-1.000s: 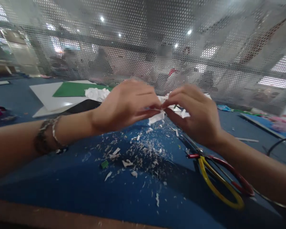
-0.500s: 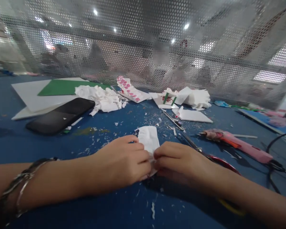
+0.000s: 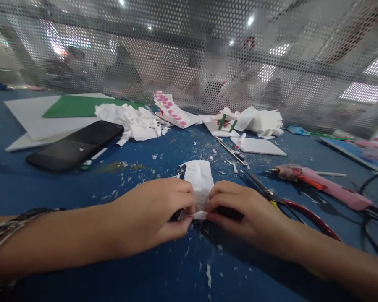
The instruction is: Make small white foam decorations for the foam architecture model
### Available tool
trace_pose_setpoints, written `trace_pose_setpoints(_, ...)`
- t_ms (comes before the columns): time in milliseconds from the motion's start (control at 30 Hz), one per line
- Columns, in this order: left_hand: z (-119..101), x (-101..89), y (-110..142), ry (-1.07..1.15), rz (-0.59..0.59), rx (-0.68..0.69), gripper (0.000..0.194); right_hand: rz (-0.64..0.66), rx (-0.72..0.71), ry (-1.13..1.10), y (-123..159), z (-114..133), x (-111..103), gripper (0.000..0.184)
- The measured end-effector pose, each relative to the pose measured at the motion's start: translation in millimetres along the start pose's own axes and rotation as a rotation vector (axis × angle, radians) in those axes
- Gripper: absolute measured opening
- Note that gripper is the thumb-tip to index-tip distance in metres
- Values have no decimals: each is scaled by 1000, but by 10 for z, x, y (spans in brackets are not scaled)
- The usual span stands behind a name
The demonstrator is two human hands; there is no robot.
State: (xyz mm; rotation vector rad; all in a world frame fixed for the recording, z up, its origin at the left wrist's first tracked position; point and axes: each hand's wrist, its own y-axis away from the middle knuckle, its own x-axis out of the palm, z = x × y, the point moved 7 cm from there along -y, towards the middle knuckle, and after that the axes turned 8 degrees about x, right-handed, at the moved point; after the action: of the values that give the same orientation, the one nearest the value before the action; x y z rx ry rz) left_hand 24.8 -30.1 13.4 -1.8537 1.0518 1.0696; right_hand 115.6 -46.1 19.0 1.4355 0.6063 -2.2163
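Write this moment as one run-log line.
left hand: holding small white paper piece | right hand: holding same piece, opposite side | near right hand: red-and-yellow-handled metal scissors; pink corded tool

lights (image 3: 250, 20) glaring through mesh (image 3: 176, 63), dim foreground, soft shadows, hazy background, stretched edges

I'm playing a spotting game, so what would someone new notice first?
Probably the left hand and right hand, pinching a small white piece at the front middle. Next, the pink tool lying on the right, and the black phone on the left.
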Motion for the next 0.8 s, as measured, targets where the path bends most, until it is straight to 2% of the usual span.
trace_pose_setpoints(167,47,-36,-2,-29,-24,-22,13,6,95,23,-38,-49,23,14)
trace_pose_setpoints(433,84,-68,-25,-149,-42,-43,17,-18,116,80,-38,-24,8,10)
trace_pose_setpoints(633,108,-76,-24,-48,-54,-78,17,-4,106,47,-21,-26,12,9)
trace_pose_setpoints(800,177,-60,-22,70,-6,-127,13,10,77,54,-4,10,6,12)
